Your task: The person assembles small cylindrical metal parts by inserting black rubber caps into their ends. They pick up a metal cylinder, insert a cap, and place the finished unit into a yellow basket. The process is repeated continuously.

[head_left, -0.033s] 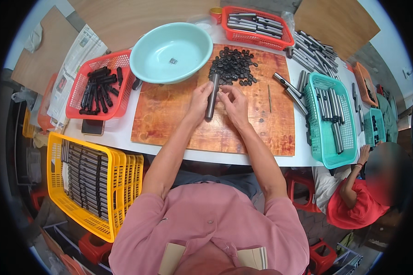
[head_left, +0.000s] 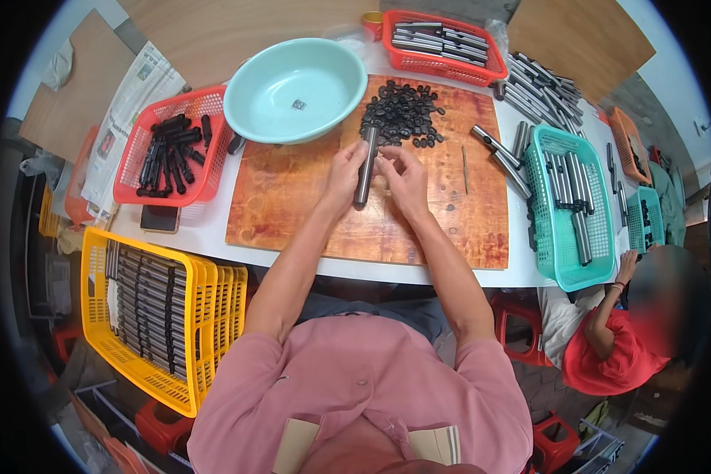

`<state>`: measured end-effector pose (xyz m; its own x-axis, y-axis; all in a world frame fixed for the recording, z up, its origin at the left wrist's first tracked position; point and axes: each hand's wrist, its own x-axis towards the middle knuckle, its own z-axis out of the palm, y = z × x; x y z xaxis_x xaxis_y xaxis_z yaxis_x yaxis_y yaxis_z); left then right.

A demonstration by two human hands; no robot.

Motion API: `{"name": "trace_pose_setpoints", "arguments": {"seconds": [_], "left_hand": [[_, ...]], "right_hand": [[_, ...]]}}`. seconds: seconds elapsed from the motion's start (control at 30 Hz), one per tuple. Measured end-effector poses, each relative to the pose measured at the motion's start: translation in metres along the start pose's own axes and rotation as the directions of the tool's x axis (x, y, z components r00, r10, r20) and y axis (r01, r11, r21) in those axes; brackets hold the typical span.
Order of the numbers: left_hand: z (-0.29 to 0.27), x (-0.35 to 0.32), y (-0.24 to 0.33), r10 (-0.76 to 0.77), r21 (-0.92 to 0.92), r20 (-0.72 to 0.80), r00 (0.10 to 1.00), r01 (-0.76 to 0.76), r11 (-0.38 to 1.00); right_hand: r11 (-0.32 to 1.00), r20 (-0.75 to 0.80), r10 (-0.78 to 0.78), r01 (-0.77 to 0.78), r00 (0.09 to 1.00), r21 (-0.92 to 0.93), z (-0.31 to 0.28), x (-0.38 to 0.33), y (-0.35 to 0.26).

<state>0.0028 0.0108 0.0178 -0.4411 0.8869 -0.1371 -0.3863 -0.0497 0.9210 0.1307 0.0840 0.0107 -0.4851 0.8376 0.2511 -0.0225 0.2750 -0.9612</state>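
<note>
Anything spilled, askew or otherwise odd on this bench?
Little stands out. A few loose metal tubes lie on the board's right edge, outside the teal basket, and a lone small piece sits in the otherwise bare bowl. Both hands, left hand and right hand, hold one tube normally.

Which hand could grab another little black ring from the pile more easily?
Probably the right hand: it is nearer the black rings, its fingertips free at the tube's top. The left hand grips the metal tube.
</note>
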Motion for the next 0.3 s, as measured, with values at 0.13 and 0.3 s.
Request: {"name": "trace_pose_setpoints", "arguments": {"seconds": [0.13, 0.3], "left_hand": [[0.007, -0.003, -0.004, 0.064, 0.027, -0.019, 0.998, -0.063, 0.998], [-0.007, 0.005, -0.015, 0.083, 0.073, 0.086, 0.993, -0.089, 0.993]], "right_hand": [[0.959, 0.083, 0.146, -0.162, 0.986, 0.234, -0.001, 0.005, 0.006], [0.938, 0.143, 0.221, -0.250, 0.965, 0.240, -0.007, 0.010, 0.007]]}}
